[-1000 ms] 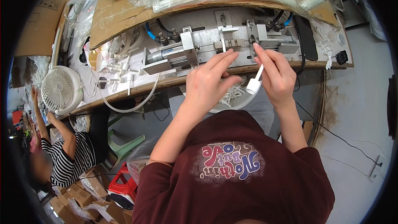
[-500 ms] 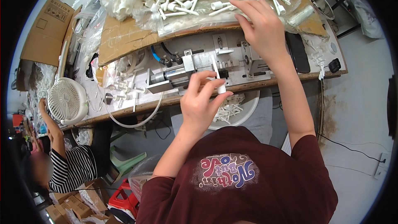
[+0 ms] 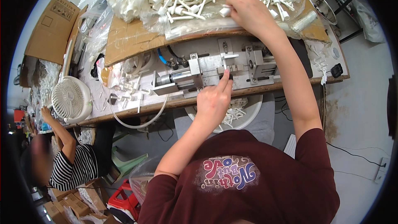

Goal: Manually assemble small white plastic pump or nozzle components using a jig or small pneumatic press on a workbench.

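Note:
My left hand [image 3: 213,101] is at the metal clamping fixture [image 3: 195,74] near the table's front edge. Its index finger is stretched out, its tip against a slim white plastic piece [image 3: 225,64] in the middle of the fixture; the other fingers are partly hidden. Over the pile, my right hand [image 3: 251,14] is closed, fingertips pinching a white plastic stem with a cup-shaped end [image 3: 225,12]. Many similar white stemmed parts [image 3: 195,6] lie heaped on clear plastic film and cardboard [image 3: 132,41].
A white tub [image 3: 255,110] with white parts sits below the table edge. On the left are loose white fittings [image 3: 126,91], a looping hose [image 3: 141,125] and a white fan [image 3: 71,99]. A person in a striped top [image 3: 76,166] sits further left. A black phone-like slab [image 3: 302,56] lies right.
My left hand has let go of the white stemmed piece it held upright, and its finger now points into the fixture. My right hand has dropped onto the pile and closed on a part.

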Demonstrator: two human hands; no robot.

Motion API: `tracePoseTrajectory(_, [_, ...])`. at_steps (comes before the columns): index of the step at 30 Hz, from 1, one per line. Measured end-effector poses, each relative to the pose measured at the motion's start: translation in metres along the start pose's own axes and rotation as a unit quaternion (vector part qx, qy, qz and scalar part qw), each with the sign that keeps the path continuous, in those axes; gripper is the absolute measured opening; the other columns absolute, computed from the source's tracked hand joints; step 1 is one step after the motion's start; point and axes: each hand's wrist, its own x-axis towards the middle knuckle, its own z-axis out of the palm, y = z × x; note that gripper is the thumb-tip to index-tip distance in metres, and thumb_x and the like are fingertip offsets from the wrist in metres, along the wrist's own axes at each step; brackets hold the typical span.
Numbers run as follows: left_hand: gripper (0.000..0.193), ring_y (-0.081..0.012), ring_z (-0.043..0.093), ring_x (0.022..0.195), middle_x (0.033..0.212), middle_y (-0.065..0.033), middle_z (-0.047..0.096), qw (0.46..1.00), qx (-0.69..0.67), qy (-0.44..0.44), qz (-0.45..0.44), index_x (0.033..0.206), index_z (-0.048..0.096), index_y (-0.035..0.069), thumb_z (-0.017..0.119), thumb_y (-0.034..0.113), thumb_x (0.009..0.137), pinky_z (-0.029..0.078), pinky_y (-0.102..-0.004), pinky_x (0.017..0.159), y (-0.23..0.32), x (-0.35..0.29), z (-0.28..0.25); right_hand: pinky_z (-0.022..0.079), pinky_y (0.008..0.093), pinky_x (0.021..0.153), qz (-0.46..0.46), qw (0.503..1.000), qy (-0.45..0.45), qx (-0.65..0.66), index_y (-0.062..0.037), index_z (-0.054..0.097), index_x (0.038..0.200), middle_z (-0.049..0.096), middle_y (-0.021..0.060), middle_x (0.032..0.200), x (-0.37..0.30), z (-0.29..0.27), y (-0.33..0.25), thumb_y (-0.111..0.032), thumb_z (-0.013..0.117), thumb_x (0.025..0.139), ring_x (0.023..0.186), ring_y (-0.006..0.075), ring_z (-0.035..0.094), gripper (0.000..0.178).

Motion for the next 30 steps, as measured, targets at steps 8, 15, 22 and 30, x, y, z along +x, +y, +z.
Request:
tracePoseTrajectory(8, [0.026,-0.0222,0.064,0.058,0.121,-0.0062,0.068,1.0,0.0,0.006,-0.011,0.098,0.072,0.005,0.078,0.012,0.073,0.053,-0.0312,0.057,0.0,0.002,-0.003,0.055,0.0314,0.072,0.003,0.979,0.152,0.139,-0.0107,0.07,0.107,0.057,0.0029,0.104,-0.057,-0.02,-0.025,-0.002,0.068,0.084,0.084,0.0194,0.062,0.025])
tracePoseTrajectory(15, [0.026,-0.0221,0.065,0.057,0.119,-0.0045,0.069,1.0,-0.016,0.006,-0.023,0.098,0.073,0.007,0.078,0.013,0.073,0.053,-0.0308,0.057,0.001,0.004,-0.003,0.05,0.0302,0.063,-0.013,0.956,0.233,0.176,-0.0087,0.071,0.109,0.056,0.0048,0.097,-0.1,-0.028,-0.038,0.004,0.072,0.075,0.076,0.0186,0.059,0.037])
tracePoseTrajectory(22, [0.031,-0.0207,0.067,0.059,0.116,-0.0037,0.07,1.0,-0.018,0.008,-0.014,0.102,0.072,0.008,0.08,0.017,0.073,0.052,-0.0294,0.056,-0.003,0.004,-0.006,0.053,0.0352,0.072,-0.02,0.973,0.196,0.122,-0.0068,0.071,0.113,0.06,0.0093,0.107,-0.139,-0.03,-0.057,0.006,0.069,0.064,0.091,0.0268,0.062,0.05])
tracePoseTrajectory(30, [0.032,-0.0179,0.072,0.087,0.103,-0.0113,0.069,0.844,-0.502,0.037,-0.182,0.108,0.066,-0.003,0.077,-0.001,0.078,0.063,-0.0298,0.074,0.019,0.001,-0.029,0.053,0.0386,0.083,-0.061,0.984,0.11,0.123,-0.0026,0.066,0.117,0.061,0.0113,0.119,-0.172,-0.016,-0.08,-0.004,0.063,0.071,0.102,0.0287,0.064,0.046])
